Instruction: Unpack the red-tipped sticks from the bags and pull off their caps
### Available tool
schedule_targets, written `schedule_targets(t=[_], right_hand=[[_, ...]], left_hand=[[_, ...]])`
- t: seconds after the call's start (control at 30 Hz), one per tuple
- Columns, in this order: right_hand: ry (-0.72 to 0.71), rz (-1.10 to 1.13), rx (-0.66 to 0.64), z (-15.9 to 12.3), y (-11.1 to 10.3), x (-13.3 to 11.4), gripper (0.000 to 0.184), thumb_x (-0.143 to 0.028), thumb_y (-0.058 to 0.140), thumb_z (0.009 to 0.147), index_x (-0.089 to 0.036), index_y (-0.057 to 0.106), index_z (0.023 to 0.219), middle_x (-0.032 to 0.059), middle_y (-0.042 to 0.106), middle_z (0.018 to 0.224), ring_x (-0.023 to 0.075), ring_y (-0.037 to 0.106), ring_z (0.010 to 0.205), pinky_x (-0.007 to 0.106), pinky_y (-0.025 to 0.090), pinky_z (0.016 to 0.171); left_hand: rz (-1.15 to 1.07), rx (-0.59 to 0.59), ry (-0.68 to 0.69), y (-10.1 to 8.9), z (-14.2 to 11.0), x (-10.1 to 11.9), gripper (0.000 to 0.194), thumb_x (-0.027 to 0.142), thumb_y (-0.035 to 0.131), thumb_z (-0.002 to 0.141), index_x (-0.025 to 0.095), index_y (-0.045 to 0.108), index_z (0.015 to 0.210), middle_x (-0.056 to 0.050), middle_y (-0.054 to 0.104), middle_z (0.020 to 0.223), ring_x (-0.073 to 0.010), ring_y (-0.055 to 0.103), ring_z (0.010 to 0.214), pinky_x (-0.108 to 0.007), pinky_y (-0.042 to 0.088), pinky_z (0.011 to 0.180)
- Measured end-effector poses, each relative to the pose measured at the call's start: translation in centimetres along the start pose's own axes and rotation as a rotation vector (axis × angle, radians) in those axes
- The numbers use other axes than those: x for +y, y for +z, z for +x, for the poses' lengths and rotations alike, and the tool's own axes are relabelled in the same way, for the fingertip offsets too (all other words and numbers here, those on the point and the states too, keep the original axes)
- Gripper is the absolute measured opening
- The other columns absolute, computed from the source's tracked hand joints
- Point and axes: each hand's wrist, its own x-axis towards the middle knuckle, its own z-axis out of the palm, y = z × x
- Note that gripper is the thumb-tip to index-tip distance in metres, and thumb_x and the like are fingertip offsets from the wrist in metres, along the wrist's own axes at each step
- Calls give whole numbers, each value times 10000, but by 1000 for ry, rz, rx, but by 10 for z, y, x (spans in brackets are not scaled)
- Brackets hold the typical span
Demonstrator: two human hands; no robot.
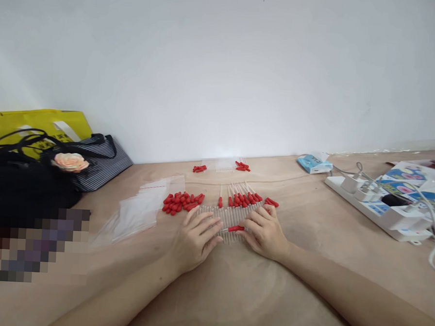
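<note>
Both of my hands rest at a row of clear glass tubes (pixel 232 215) laid side by side on the table. Between my right hand's (pixel 263 232) thumb and fingers is a red rubber dropper bulb (pixel 235 228), lying sideways. A thin glass dropper tube (pixel 224 230) runs from the bulb's left end into the closed thumb and fingers of my left hand (pixel 200 237); its far end is hidden. Beyond the row lie several droppers with red bulbs (pixel 243 199), their glass stems pointing away. Loose red bulbs (pixel 179 203) are heaped beyond my left hand.
Clear zip bags (pixel 138 211) lie left of the heap. Farther back are another bag (pixel 220 165) and small red-bulb groups. A tissue pack (pixel 314 163), a power strip (pixel 379 210) with chargers and printed packets (pixel 408 178) sit right. Bags (pixel 97 164) crowd the left.
</note>
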Motion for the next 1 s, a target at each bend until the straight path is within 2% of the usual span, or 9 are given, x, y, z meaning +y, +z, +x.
schedule_targets(t=[0.2,0.27,0.37,0.47,0.67,1.0], right_hand=[[-36,-43,40,0,1,-4,142,-291,508,815,-215,615,763,-5,585,664,129,452,662,338,274,757],[-29,-38,29,2,2,-5,133,-301,518,809,-222,621,837,4,624,759,140,494,729,354,281,801],[-27,-31,-21,5,5,-6,215,-341,521,810,-237,607,977,21,645,929,170,524,892,402,247,908],[-39,-31,-47,6,8,-6,236,-340,509,823,-245,599,1019,20,653,973,184,517,984,449,190,981],[-115,-41,-22,5,8,-6,170,-293,499,831,-239,633,920,-3,656,1006,204,504,1052,512,112,1028],[-196,-61,20,4,4,-9,180,-203,491,805,-265,654,760,-49,651,1017,191,505,1061,520,92,1044]], left_hand=[[-7,-14,7,8,5,0,195,202,482,829,194,633,951,-30,686,937,-198,588,957,-491,254,1018],[-14,-17,19,10,6,-1,190,183,470,834,185,638,925,-31,689,926,-199,590,967,-506,248,1023],[-13,-13,34,12,7,-1,201,169,448,845,179,636,914,-39,692,914,-197,592,980,-523,228,1034],[-5,-2,68,11,7,0,202,154,442,848,173,631,916,-43,690,922,-195,589,993,-526,205,1047],[8,-18,107,5,9,2,180,130,469,832,172,630,898,-40,679,967,-196,573,1025,-531,144,1069],[-12,-53,122,1,6,4,211,113,444,832,189,619,922,-40,671,991,-192,573,1025,-563,73,1061]])
